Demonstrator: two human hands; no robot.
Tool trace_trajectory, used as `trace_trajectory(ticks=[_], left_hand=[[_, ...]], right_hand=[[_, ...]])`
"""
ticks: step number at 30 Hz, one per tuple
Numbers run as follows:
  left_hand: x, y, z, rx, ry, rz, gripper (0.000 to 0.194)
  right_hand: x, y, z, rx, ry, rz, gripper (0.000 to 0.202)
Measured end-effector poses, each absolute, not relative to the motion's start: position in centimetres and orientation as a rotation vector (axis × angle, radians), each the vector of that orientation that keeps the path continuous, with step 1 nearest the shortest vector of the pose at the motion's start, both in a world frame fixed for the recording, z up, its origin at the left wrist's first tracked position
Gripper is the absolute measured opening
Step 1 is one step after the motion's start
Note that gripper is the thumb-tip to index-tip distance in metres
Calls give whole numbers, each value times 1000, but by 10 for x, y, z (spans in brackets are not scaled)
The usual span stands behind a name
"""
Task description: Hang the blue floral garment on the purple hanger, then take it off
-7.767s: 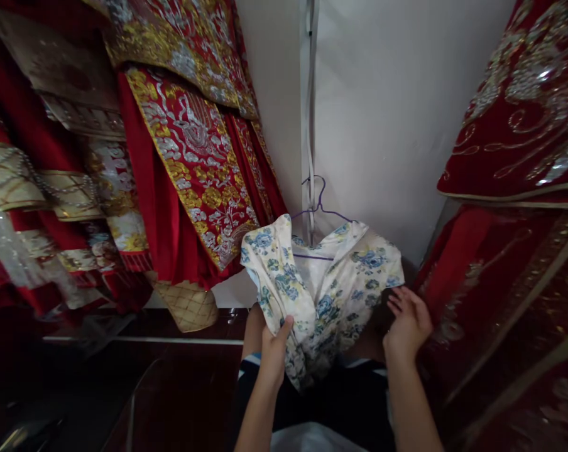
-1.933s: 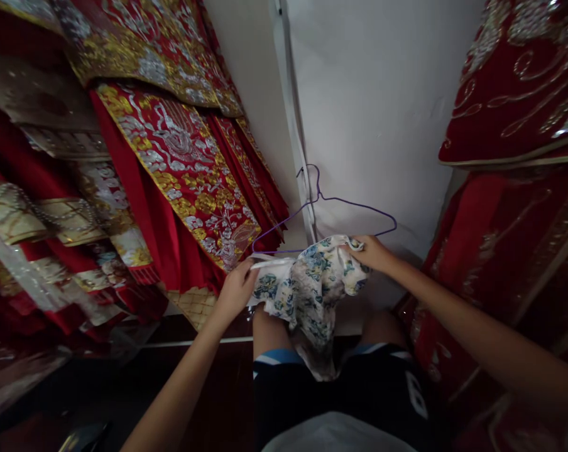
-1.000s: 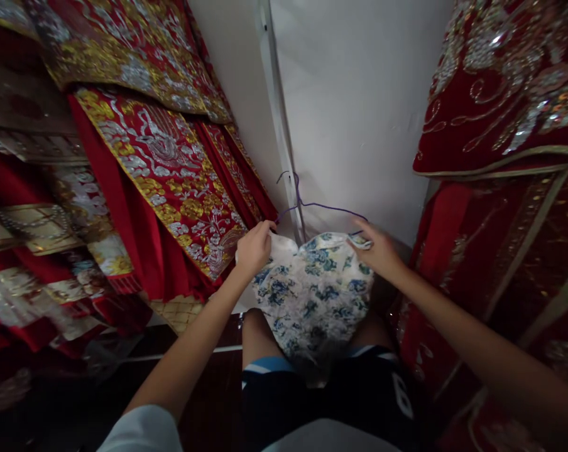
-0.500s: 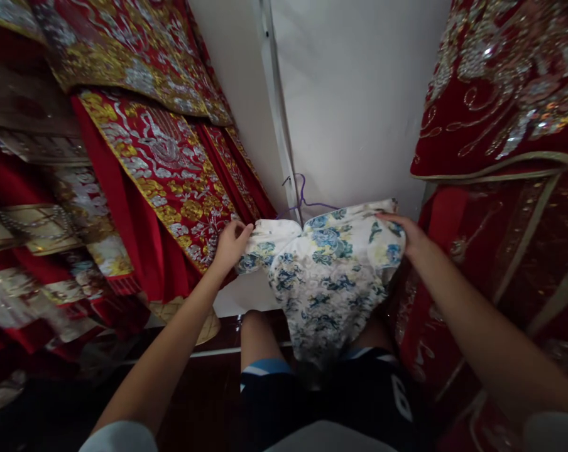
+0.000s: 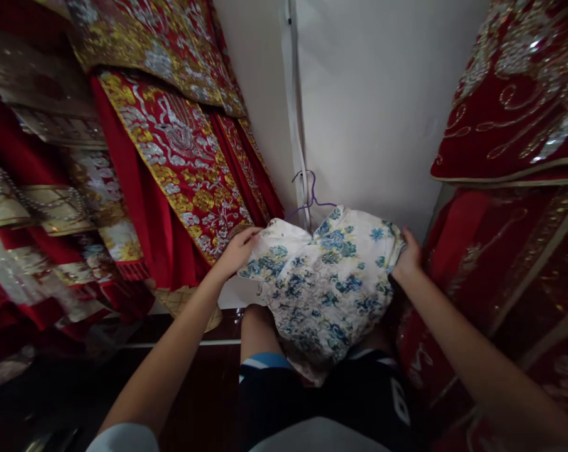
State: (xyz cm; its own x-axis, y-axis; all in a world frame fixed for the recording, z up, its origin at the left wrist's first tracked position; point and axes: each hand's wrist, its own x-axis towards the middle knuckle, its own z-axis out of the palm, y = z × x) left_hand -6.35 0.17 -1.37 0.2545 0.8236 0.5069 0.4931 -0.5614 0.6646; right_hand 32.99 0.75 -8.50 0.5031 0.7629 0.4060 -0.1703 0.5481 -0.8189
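A white short-sleeved top with blue and yellow flowers (image 5: 333, 276) hangs on a purple hanger (image 5: 313, 188), its hem draping down over my legs. My left hand (image 5: 239, 252) is closed on the sleeve at the left, thumb and fingers pinching its upper edge. At the opposite side my right hand (image 5: 408, 256) is closed round the other sleeve's edge, with some fingers hidden behind the cloth. Between them the top is spread wide, and the neckline dips in the middle just below the hanger.
Red costumes with gold and silver embroidery (image 5: 185, 144) hang close on the left. More red sequined garments (image 5: 514, 113) crowd the right side. A white metal upright (image 5: 293, 94) runs down the pale wall (image 5: 373, 100) behind the hanger.
The top has been spread flatter, and its front faces up more fully. My right hand has shifted from the shoulder top to the sleeve's outer edge. The view has turned slightly left.
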Motion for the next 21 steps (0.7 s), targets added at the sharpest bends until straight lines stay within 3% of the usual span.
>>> trace_trajectory(ticks=[4,9,15,18,21], left_hand=[[-62,1,-32,1789,1280,1384,32],[-52,3,-14,1424,1072,1646,54],[-30,-18,17,2303,1171,1794,71],[-12,-32,1,2761,1305,1576,82],[8,-34,-33,2824,1189,1479,88]], right_hand=[[335,1,-77,-749,-789,760,29],[334,-3,-44,-655,-669,768,11],[314,-45,-23,-508,-358,601,17],[286,-96,-44,-460,-438,475,11],[253,-153,-78,-624,-714,456,27]])
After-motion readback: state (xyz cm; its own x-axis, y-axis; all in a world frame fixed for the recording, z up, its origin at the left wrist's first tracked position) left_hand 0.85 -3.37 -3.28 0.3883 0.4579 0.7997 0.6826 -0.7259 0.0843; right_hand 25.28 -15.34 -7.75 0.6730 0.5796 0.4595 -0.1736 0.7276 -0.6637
